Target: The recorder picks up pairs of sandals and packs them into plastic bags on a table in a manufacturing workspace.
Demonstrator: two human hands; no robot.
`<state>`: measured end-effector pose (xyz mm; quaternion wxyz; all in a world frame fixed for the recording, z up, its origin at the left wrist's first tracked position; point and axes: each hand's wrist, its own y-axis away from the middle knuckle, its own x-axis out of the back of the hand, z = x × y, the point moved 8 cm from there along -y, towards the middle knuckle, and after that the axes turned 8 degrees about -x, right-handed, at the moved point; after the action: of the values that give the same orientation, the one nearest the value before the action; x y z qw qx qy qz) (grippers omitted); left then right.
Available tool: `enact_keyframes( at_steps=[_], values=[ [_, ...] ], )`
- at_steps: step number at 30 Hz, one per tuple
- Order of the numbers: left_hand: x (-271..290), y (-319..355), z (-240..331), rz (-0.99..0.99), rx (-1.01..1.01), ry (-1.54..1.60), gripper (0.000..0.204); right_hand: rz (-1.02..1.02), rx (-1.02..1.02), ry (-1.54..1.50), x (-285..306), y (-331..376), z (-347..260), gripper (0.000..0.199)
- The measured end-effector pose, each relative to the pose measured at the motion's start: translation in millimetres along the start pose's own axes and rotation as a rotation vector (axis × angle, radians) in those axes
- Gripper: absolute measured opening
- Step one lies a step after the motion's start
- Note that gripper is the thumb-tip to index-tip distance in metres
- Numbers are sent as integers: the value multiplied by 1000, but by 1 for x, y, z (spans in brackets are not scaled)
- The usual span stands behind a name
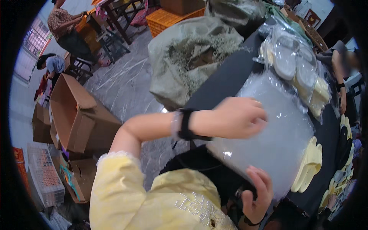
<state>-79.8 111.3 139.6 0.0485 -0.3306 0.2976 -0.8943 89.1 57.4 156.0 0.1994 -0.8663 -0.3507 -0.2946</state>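
Observation:
My left hand (238,118) reaches in over a stack of clear plastic bags (285,130) on the dark table. Its fingers curl inward and are slightly blurred; whatever they may hold is hidden. A black band circles that wrist. At the stack's near edge is my right hand (257,193), fingers apart, with nothing visible in it. A pair of pale yellow slippers (308,166) rests at the right side of the bags. Beyond the stack lie grey and yellow slippers in clear bags (289,57), piled together.
A large woven sack (165,65) stands left of the dark tabletop (222,82). Open cardboard boxes (86,130) and a clear plastic crate (46,178) are on the left. More slippers (337,188) line the right edge, where another person's arm (339,73) reaches in. Two people work at far left.

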Motion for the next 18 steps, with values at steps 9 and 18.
enact_keyframes(
  at_steps=[9, 18],
  values=[
    [100, 140, -330, 262, 670, -401, 24, 346, -287, 395, -2, 12, 111, 20],
    [-19, 91, -544, -256, 1003, -351, 25, 455, -154, 567, -15, 19, 139, 19]
  ],
)
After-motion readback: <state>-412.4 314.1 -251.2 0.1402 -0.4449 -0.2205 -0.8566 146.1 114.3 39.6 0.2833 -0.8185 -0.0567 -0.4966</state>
